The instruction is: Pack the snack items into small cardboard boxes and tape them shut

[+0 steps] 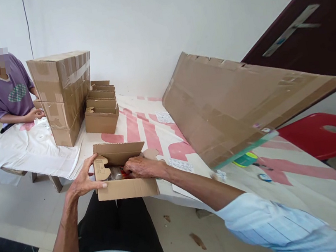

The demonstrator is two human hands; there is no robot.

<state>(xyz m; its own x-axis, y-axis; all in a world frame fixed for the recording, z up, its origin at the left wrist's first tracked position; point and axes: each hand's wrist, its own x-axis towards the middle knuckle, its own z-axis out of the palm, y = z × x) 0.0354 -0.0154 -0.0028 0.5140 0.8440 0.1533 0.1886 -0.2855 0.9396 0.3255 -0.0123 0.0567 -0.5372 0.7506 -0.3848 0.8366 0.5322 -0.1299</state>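
Observation:
A small cardboard box [127,189] with raised flaps sits at the table's near edge, close to my body. My left hand [83,177] grips its left end, thumb along the near side and fingers at the far corner. Inside the box lies a clear plastic-wrapped item [116,173] with a bit of red on it. My right hand [141,167] reaches into the box from the right with its fingers curled down by the red part. What those fingers hold, if anything, is hidden.
Tall stacked cartons [69,90] and a row of open small boxes [101,122] stand at the back left. A large cardboard sheet [230,100] leans at the right, near a red stool [322,133] and a tape roll [264,177]. Another person [10,94] works at far left.

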